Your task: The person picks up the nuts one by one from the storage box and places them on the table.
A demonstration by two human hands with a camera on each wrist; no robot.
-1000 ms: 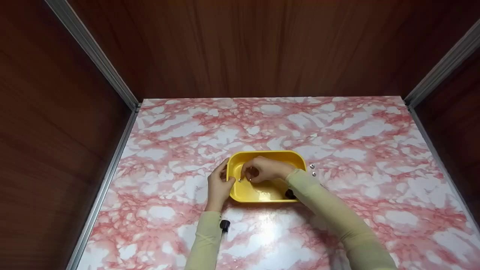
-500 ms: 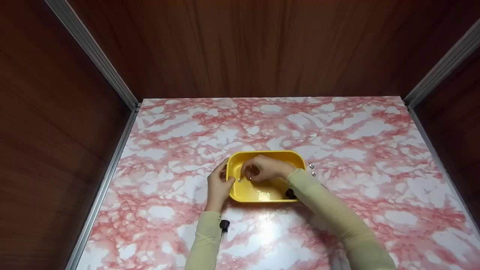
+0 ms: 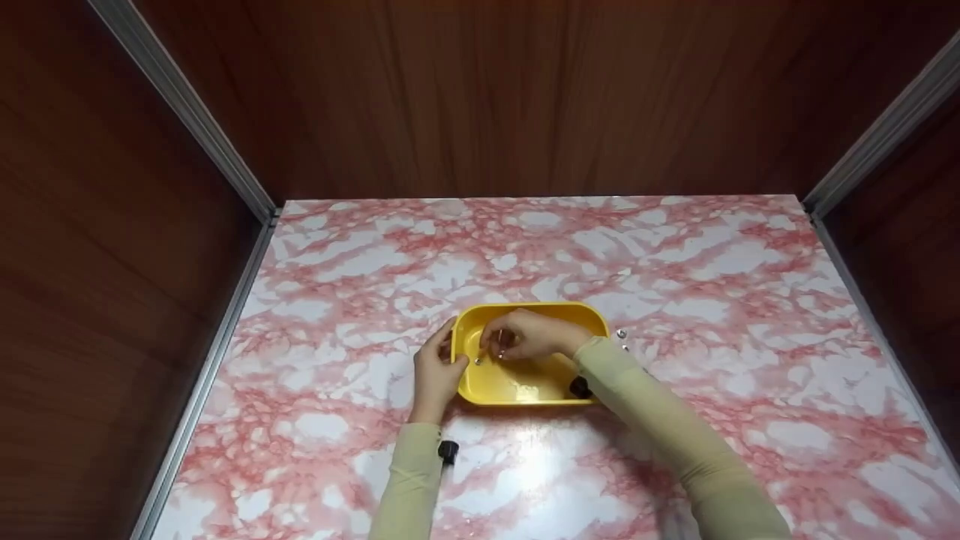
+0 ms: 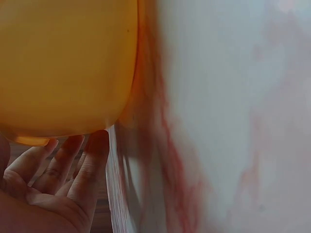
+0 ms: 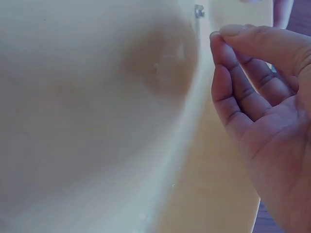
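Note:
A yellow plastic tub (image 3: 555, 382) sits in front of the person. My left hand (image 3: 436, 371) holds its left end, thumb over the rim and fingers against the outside wall. In the left wrist view, the fingertips of the left hand (image 4: 58, 179) touch the tub's side (image 4: 68, 73). My right hand (image 3: 529, 335) reaches inside the tub, thumb and index fingertips meeting in a pinch. A tiny shiny spot (image 3: 501, 356) shows at those fingertips; its kind I cannot tell. Close beside them, a small silver metal piece (image 5: 199, 11) lies in the tub, left of the fingers in the head view.
Two small silver pieces (image 3: 622, 334) lie on the table right of the tub. The tabletop (image 3: 360, 262) has a red and white marbled pattern. Dark wood panels (image 3: 480, 97) with metal edge strips stand around it on three sides. Black wrist devices (image 3: 448, 450) sit by the sleeves.
The right hand has lifted slightly inside the tub, its pinch kept. The left hand keeps its hold on the tub's end. The whole head view has shifted a little.

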